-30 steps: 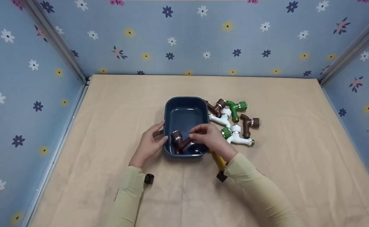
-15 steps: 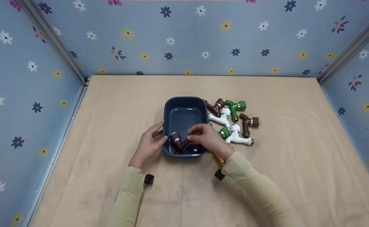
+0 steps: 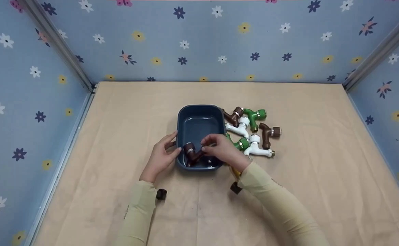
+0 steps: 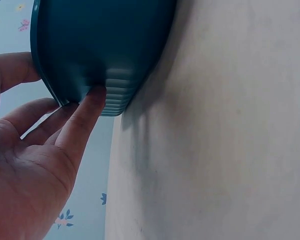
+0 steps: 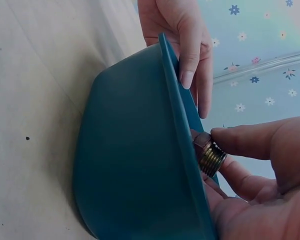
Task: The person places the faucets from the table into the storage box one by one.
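A dark blue plastic basin stands on the table. My left hand holds its left side, and in the left wrist view the fingers touch the outer wall. My right hand reaches over the right rim and pinches a brown tap by its threaded brass end. The tap's brown knob tilts toward the left wall inside the basin, low at the near end. Whether its body touches the floor I cannot tell.
Right of the basin lie several loose taps: a green tap, a brown tap, a white tap and others. A yellow tap is partly hidden under my right wrist. Flowered panels enclose the table's back and sides.
The right hand has shifted slightly left, and the brown tap's lower end has swung a little to the left inside the basin. The left hand stays at the basin's side.
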A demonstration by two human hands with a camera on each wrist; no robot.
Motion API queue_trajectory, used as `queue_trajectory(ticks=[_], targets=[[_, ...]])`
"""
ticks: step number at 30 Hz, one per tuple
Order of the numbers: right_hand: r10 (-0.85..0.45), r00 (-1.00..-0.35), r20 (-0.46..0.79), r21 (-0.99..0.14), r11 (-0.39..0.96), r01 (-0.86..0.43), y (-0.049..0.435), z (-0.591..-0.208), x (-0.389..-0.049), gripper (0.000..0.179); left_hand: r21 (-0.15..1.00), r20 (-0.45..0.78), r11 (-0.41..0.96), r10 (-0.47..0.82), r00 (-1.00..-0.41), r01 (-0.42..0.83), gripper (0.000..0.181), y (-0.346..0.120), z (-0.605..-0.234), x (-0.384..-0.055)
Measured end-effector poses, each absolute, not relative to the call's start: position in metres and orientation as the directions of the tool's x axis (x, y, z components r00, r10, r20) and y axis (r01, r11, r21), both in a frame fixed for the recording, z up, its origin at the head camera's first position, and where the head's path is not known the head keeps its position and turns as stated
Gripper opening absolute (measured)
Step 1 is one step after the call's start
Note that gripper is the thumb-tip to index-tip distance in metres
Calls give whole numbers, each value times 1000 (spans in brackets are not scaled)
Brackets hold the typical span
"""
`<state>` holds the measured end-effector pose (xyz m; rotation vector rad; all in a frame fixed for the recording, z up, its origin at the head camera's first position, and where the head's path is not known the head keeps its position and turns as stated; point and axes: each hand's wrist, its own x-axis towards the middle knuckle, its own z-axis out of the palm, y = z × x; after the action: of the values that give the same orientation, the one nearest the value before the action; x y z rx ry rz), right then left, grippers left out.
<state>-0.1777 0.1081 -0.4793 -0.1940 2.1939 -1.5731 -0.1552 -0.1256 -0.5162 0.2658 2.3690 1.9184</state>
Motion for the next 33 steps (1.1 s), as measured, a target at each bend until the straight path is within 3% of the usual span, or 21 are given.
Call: queue_trajectory(ticks=[6,11,17,26,33], targets=[[-377,-886,-271,-931,337,141,108,-475,-178,22,975,49,204,195,-979,90,59,-125,-502,-148],[-364,-872,-328,-938,237,254,107,-478,-180,23,972,40,223,162,-986,76,60,-127,-526,-157],[-327,-849,-416,-909,171,379,107,-474,-182,40,972,70,211,166,-984,105,59,-127,-527,-158],[-353,-838,-415,-905,251,342,105,-473,-181,51,969,115,196,193,-975,153,57,-124,-501,-148],[-360,-822,-440,-898,148,416,101,-478,-184,53,971,95,196,203,-974,136,57,-123,-490,-144]])
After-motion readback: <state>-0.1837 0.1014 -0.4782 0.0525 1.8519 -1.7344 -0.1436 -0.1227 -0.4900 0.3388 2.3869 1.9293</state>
